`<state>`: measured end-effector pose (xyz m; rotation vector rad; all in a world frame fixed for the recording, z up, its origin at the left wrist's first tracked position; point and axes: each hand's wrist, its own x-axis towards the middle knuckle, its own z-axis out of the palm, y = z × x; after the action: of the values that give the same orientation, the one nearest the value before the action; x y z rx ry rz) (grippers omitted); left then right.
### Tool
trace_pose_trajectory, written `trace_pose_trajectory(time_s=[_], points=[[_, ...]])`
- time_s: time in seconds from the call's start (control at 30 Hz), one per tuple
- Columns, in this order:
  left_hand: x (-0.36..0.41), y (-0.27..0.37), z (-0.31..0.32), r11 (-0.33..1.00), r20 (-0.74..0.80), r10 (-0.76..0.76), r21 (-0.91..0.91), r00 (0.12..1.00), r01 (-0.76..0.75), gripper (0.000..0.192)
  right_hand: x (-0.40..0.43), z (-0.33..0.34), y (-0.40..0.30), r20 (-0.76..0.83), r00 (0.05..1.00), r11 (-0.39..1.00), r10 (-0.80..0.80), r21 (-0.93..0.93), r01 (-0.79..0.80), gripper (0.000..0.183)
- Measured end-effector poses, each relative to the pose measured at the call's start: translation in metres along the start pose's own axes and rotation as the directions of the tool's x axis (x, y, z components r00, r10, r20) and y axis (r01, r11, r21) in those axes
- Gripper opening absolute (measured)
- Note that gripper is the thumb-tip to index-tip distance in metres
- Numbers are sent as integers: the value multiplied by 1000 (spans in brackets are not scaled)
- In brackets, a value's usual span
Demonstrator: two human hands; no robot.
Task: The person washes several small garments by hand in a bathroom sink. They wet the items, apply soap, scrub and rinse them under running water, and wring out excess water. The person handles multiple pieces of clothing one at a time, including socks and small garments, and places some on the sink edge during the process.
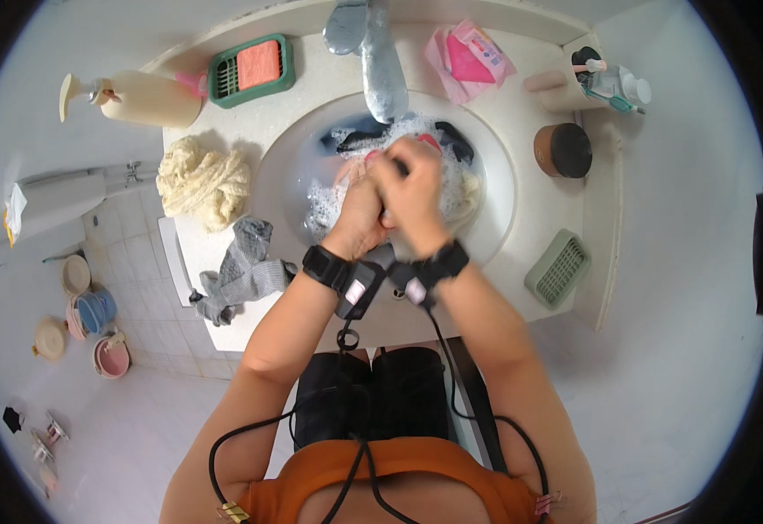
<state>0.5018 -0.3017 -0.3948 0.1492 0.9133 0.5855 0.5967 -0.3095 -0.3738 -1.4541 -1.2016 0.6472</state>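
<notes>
My left hand [363, 209] and my right hand [417, 190] are pressed together over a white oval washbasin [498, 196]. Both are closed around a bunched cloth [401, 168], largely hidden by the fingers; a dark bit shows between them. Motion blurs my right hand. Red patches [428, 141] show near the knuckles, though what they belong to is unclear. Below the hands, soapy water with white foam [324, 203] fills the basin. Dark cloth [455, 141] and cream cloth [468, 196] lie partly sunk in it.
A metal faucet [385, 78] reaches over the basin's back. Left on the counter are a pump bottle [152, 98], green soap dish [250, 95], cream cloth bundle [201, 183] and grey socks [244, 268]. Right are a pink packet [499, 62], brown jar [545, 150] and green dish [557, 268].
</notes>
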Motion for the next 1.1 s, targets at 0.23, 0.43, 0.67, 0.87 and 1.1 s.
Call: trace_pose_trajectory(time_s=[0.23,0.43,0.67,0.87,1.1], points=[[-2,8,3,996,135,25,-85,991,-13,24,8,-4,-10,141,989,998,-42,-35,47,29],[-10,1,11,986,10,159,-54,987,-158,30,9,0,-3,36,946,946,-323,-12,323,21],[-19,5,15,982,29,161,100,986,-163,24,8,1,-16,-6,995,994,-101,29,101,20],[-24,11,10,998,169,43,-46,985,-35,21,7,2,-5,-7,999,984,51,173,-49,18],[-40,39,11,982,-138,186,10,973,-186,29,17,-39,26,295,916,891,270,283,-354,20]])
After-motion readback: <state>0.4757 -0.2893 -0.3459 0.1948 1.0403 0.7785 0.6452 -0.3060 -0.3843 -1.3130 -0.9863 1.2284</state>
